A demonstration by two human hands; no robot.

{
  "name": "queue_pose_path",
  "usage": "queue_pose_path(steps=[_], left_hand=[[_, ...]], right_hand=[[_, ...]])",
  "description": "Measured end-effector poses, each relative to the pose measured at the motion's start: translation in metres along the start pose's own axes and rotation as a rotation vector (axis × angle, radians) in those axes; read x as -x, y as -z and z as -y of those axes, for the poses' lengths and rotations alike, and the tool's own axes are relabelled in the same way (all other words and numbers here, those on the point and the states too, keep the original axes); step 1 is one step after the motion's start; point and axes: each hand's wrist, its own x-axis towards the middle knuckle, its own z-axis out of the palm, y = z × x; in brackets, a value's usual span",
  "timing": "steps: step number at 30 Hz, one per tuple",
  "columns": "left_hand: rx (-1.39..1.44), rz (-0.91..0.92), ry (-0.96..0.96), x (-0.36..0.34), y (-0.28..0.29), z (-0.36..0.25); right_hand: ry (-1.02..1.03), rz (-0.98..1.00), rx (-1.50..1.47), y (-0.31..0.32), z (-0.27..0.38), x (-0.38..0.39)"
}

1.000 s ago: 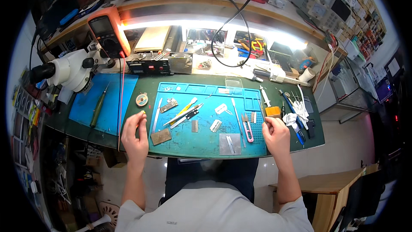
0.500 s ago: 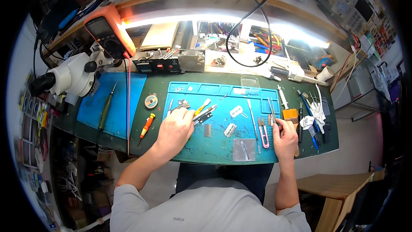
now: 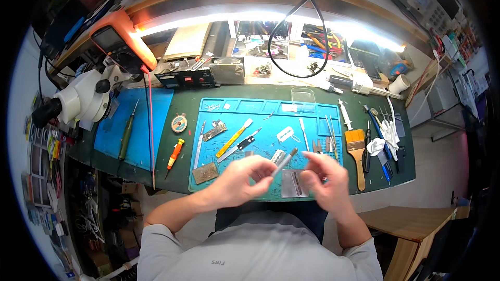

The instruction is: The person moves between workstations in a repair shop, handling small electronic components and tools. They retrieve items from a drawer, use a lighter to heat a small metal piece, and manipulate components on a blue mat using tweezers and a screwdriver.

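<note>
One slim grey tool [image 3: 285,162] is up over the blue mat [image 3: 268,138] on this green tabletop [image 3: 185,101], pinched by the fingers [image 3: 263,163] of the left hand [image 3: 244,179], while the right hand [image 3: 328,181] hovers near its tip, kinda blurry from where I'm standing, fingers loosely parted.

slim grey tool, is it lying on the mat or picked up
Picked up: the left hand's grip is shut on the slim grey tool, its darker end pointing toward the right hand's grip.
</note>
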Motion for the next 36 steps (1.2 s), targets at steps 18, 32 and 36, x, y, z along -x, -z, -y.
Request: queue_pose_path(steps=[18,32,36], left_hand=[[-0.516,-0.817,0.029,0.074,0.073,0.023],[-1.183,-0.969,0.365,0.091,0.120,0.064],[-1.171,-0.994,0.331,0.093,0.122,0.070]], right_hand=[[0.043,0.162,-0.093,-0.026,0.013,0.003],[-0.124,-0.180,-0.083,-0.001,-0.021,0.045],[-0.044,-0.200,0.066,0.001,-0.019,0.046]])
